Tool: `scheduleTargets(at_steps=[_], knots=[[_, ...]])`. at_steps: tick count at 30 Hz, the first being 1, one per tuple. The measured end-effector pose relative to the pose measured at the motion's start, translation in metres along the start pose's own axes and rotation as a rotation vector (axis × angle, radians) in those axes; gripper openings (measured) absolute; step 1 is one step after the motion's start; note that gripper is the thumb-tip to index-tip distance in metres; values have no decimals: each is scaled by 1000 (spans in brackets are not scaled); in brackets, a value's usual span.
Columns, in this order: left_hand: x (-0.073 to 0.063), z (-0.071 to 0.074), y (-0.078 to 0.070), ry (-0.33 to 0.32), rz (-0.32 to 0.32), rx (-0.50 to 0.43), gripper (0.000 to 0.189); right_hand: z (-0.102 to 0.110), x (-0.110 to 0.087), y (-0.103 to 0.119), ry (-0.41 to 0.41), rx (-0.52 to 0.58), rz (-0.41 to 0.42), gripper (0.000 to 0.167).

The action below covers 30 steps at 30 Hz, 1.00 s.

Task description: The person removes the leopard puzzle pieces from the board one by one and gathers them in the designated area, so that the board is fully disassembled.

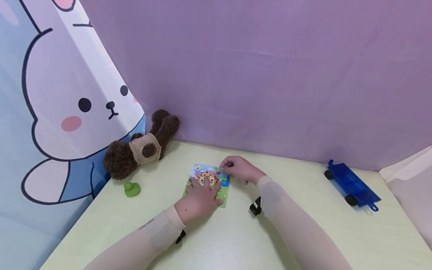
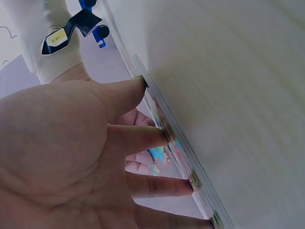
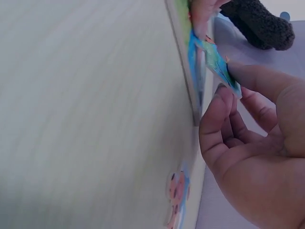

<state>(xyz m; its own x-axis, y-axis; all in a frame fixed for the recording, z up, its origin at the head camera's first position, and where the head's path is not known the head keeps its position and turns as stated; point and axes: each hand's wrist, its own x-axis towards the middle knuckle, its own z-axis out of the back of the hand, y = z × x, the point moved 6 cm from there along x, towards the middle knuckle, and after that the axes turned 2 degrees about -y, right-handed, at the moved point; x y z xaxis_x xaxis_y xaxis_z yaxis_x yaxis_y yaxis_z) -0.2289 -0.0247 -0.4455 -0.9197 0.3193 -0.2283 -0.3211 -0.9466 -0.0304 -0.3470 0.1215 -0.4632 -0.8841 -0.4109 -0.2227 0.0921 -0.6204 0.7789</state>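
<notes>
A flat jigsaw puzzle board point(image 1: 204, 168) with a spotted leopard picture lies on the table. My left hand point(image 1: 200, 199) rests on it with fingers spread, and in the left wrist view the fingertips point(image 2: 159, 137) touch its face. At the board's upper right, my right hand point(image 1: 240, 169) pinches a blue-green puzzle piece point(image 3: 218, 64) between thumb and finger. That piece is tilted up, one end close to the board's surface. A loose pink spotted piece point(image 3: 177, 195) lies on the table near the right wrist, mostly covered by the arm in the head view.
A brown teddy bear point(image 1: 146, 149) lies at the back left, with a green toy duck point(image 1: 132, 189) in front of it. Over on the right stands a blue wheeled toy trailer point(image 1: 352, 185). A purple cloth point(image 1: 256, 82) hangs behind the table point(image 1: 216, 240).
</notes>
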Motion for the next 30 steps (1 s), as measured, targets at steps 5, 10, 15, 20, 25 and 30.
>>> scheduleTargets(at_steps=[5,10,15,20,25,30], knots=[[-1,1,-2,-4,3,15,69,0,-4,0,23,31,25,17],[-1,1,-2,-6,5,26,69,-1,-7,0,13,61,53,21],[-1,3,-2,-24,-6,34,69,11,-12,-3,-44,104,75,25],[-1,5,-1,-38,-10,40,69,32,-21,-9,-75,176,80,29],[-1,5,0,-28,-11,33,70,47,-32,-22,-81,182,25,29],[-3,2,-1,-26,-14,16,69,61,-45,-38,-95,174,-21,31]])
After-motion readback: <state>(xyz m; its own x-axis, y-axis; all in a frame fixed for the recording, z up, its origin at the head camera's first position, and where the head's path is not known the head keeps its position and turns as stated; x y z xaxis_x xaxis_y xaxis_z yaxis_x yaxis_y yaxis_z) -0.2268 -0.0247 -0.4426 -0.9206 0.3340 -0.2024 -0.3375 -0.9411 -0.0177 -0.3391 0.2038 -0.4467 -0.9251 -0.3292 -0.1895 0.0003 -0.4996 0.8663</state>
